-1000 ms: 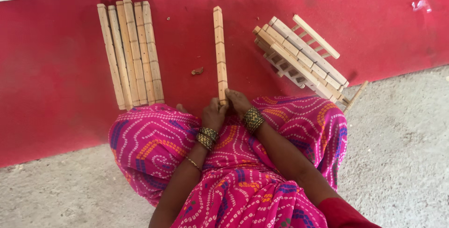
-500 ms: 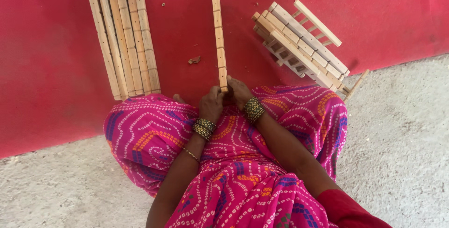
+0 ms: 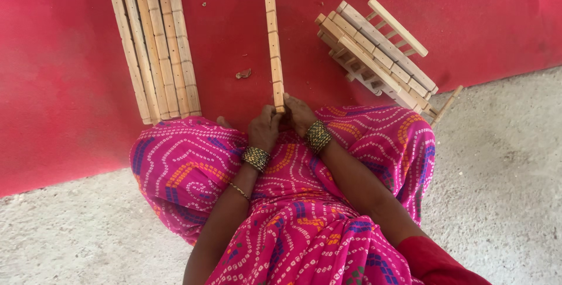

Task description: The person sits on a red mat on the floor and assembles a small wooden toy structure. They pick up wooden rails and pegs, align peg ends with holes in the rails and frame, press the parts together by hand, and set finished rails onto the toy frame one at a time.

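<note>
One single wooden slat (image 3: 273, 45) lies lengthwise on the red mat (image 3: 58, 115), its far end pointing away from the person and its near end held at the lap. Both hands meet on that near end: the left hand (image 3: 264, 128) is curled closed around it from the left, and the right hand (image 3: 300, 115) pinches it from the other side, fingers folded in. Each wrist carries a stack of bangles.

To the left lies a bundle of slats (image 3: 155, 48) — six by my count, side by side and touching, slightly fanned at the far end. To the right sits a heap of assembled ladder-like frames (image 3: 377, 57), slats joined by thin rungs; at least three layers overlap (the lower ones are too hidden to count exactly). One loose thin stick (image 3: 446, 105) pokes out at its near right corner, crossing from mat onto the grey concrete floor (image 3: 503, 191).

A small brown scrap (image 3: 243, 74) rests on the mat between the bundle and the held slat.

Bare red mat shows on both sides of the held slat, a wider strip toward the bundle than toward the heap. The mat's near edge runs diagonally, and the person's pink patterned skirt (image 3: 193, 168) straddles it.
</note>
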